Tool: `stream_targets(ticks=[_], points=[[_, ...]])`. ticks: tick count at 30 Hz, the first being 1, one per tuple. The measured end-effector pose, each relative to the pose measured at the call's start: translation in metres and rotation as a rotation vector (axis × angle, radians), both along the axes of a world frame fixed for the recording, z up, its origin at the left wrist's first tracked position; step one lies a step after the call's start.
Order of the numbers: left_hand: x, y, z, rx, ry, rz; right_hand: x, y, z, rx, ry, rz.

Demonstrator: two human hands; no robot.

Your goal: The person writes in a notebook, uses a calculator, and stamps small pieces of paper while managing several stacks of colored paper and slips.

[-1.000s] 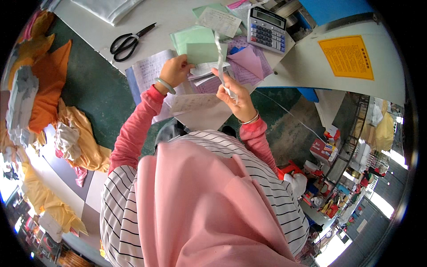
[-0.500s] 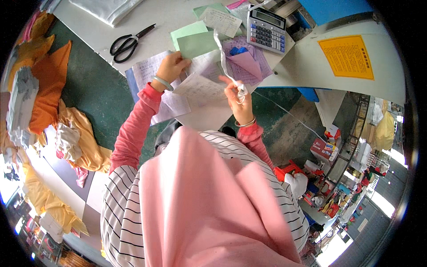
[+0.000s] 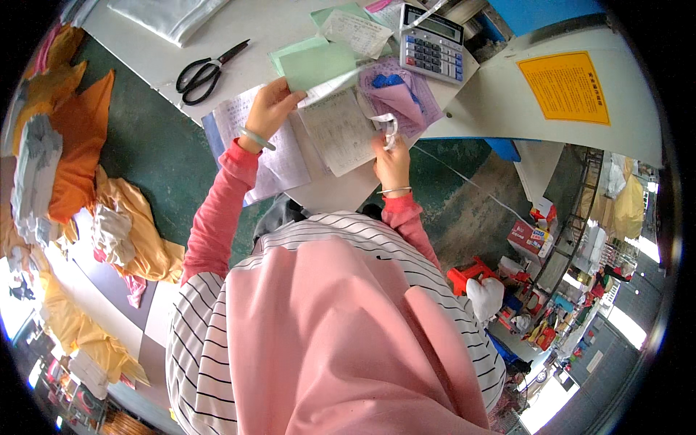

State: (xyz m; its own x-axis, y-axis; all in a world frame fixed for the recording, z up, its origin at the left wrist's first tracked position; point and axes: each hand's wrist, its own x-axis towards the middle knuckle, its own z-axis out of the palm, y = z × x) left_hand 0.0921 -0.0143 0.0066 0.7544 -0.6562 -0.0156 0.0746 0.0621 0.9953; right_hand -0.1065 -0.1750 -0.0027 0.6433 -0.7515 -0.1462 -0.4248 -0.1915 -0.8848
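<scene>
Left hand (image 3: pixel 269 111) at green slip (image 3: pixel 319 67), beige slip (image 3: pixel 336 130) between grips, right hand (image 3: pixel 392 165) clamped on white strip (image 3: pixel 392 125).

Black scissors (image 3: pixel 219 61) up-left of left grip, apart from it. Written pages (image 3: pixel 277 161) below left grip, running under its wrist. Left fingers bent at green slip's lower-left edge; can't tell if pinching it or just resting. Green slip extends up-right from that grip. Beige slip lies tilted, down-right of left grip, its right edge at the right fingers; can't tell if they pinch it too. Right fingers curled together, strip end sticking up out of the grip. Blue item (image 3: pixel 387 81) and pink slip (image 3: pixel 401 104) above right grip; calculator (image 3: pixel 433 56) farther up-right.
</scene>
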Motion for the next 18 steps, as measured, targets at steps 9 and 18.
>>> stream_targets(ticks=[9, 18], points=[[-0.048, 0.004, 0.014, 0.47, -0.758, -0.065, 0.016, -0.009, 0.007, -0.344, -0.08, 0.111], [-0.056, 0.003, -0.003, 0.552, -0.875, -0.012, 0.019, -0.019, 0.08, 0.334, -0.485, 0.024]])
